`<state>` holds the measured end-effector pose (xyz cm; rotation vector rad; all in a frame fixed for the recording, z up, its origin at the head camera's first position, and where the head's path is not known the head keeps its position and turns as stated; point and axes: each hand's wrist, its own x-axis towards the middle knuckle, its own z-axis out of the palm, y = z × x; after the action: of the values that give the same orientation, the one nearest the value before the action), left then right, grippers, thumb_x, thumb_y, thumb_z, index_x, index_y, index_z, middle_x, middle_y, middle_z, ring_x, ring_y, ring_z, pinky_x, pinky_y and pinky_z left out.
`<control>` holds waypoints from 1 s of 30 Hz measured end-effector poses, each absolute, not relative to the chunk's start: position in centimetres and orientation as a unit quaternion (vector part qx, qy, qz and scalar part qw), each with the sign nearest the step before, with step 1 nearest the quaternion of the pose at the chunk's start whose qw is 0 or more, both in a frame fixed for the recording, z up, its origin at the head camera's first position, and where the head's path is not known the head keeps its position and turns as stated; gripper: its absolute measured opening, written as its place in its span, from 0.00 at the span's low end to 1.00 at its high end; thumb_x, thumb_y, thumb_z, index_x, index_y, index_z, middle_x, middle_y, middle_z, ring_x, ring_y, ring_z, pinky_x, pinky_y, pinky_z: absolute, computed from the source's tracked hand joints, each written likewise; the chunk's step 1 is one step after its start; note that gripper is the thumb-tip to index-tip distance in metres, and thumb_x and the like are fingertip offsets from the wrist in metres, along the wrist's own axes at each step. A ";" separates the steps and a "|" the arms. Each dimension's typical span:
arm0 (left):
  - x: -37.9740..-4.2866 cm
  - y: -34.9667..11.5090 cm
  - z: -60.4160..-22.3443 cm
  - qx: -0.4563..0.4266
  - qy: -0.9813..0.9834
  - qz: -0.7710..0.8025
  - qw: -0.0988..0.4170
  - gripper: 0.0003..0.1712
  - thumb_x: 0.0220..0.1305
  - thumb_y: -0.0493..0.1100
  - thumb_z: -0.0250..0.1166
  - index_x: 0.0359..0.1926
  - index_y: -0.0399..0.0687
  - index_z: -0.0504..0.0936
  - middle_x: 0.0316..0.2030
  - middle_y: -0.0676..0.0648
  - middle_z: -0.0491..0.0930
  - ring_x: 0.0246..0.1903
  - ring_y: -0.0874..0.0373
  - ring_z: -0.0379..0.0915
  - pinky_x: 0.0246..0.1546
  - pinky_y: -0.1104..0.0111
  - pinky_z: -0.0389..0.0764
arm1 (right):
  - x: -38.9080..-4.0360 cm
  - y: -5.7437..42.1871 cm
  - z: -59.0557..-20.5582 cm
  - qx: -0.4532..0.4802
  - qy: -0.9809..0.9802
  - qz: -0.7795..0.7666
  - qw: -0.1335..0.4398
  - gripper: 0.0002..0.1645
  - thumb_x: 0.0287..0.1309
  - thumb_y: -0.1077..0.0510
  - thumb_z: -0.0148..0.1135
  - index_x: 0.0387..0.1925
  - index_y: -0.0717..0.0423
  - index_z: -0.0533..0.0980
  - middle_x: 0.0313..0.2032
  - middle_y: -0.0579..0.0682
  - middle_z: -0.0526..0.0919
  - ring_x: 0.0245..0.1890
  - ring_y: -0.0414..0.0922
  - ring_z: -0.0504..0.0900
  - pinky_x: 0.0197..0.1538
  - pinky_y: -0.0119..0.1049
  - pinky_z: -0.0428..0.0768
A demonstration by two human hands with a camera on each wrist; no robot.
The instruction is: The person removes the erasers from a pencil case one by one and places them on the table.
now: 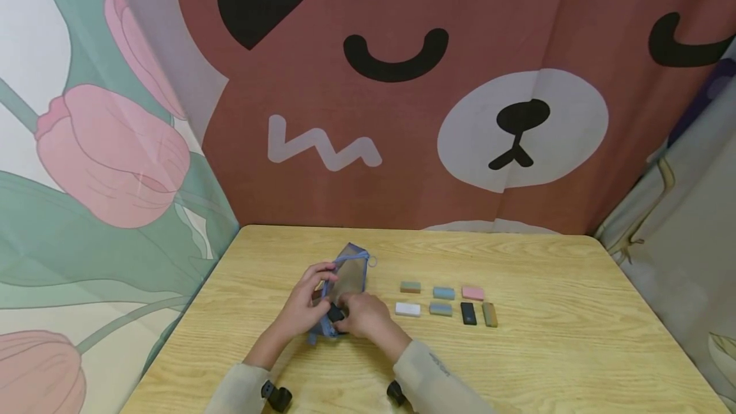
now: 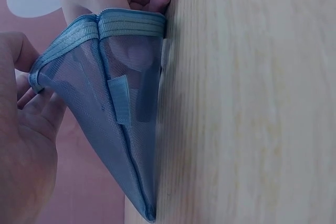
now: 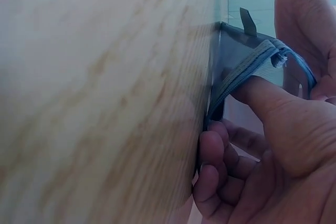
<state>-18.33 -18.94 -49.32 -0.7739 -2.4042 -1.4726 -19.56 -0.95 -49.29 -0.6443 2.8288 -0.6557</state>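
A blue mesh zip pouch (image 1: 349,273) lies on the table with its mouth spread wide toward me. My left hand (image 1: 303,304) grips one side of the pouch's rim, thumb and fingers on either side of the zip edge (image 2: 68,43). At the mouth is my right hand (image 1: 363,315), its thumb (image 3: 262,95) reaching inside and its other fingers curled below the rim. It pinches a small black block (image 1: 335,313), partly covered by the fingers. Through the mesh, a dark oblong shape (image 2: 147,98) shows below the thumb.
Right of the pouch, small blocks lie in two loose rows, among them a pink block (image 1: 473,293), a white block (image 1: 407,309), a blue block (image 1: 444,293) and another black block (image 1: 468,314). The wooden table (image 1: 552,350) ends at a bear-print curtain (image 1: 402,197).
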 end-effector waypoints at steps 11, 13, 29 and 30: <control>-18.3 -19.0 -49.5 -0.262 -0.818 -0.500 0.111 0.27 0.55 0.21 0.58 0.53 0.47 0.77 0.67 0.40 0.66 0.65 0.43 0.68 0.53 0.56 0.81 | -19.9 -1.3 -49.3 -0.203 0.953 -0.204 0.091 0.22 0.50 0.40 0.77 0.44 0.43 0.81 0.33 0.43 0.81 0.32 0.44 0.79 0.32 0.40 0.76; -18.3 -19.0 -49.6 -0.261 -0.820 -0.497 0.112 0.27 0.55 0.21 0.57 0.53 0.48 0.77 0.67 0.40 0.66 0.65 0.43 0.68 0.52 0.55 0.81 | -19.9 -1.3 -49.3 -0.202 0.953 -0.205 0.093 0.22 0.50 0.40 0.77 0.43 0.43 0.81 0.34 0.43 0.82 0.33 0.45 0.79 0.33 0.40 0.76; -18.7 -19.2 -49.7 -0.255 -0.818 -0.498 0.132 0.26 0.54 0.19 0.60 0.53 0.42 0.77 0.68 0.37 0.66 0.62 0.42 0.69 0.50 0.51 0.81 | -20.1 -0.9 -49.3 -0.204 0.948 -0.226 0.086 0.17 0.51 0.46 0.77 0.30 0.46 0.76 0.27 0.41 0.77 0.26 0.42 0.73 0.30 0.37 0.71; -18.7 -19.2 -49.7 -0.256 -0.818 -0.498 0.133 0.26 0.54 0.19 0.60 0.53 0.43 0.77 0.67 0.38 0.66 0.62 0.42 0.70 0.50 0.52 0.82 | -20.1 -0.9 -49.3 -0.204 0.948 -0.227 0.085 0.16 0.51 0.46 0.77 0.30 0.46 0.76 0.27 0.41 0.77 0.26 0.42 0.73 0.29 0.37 0.71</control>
<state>-18.74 -19.25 -49.70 -0.7434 -2.3730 -1.4438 -20.08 -0.90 -49.34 -0.6091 2.8283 -0.6764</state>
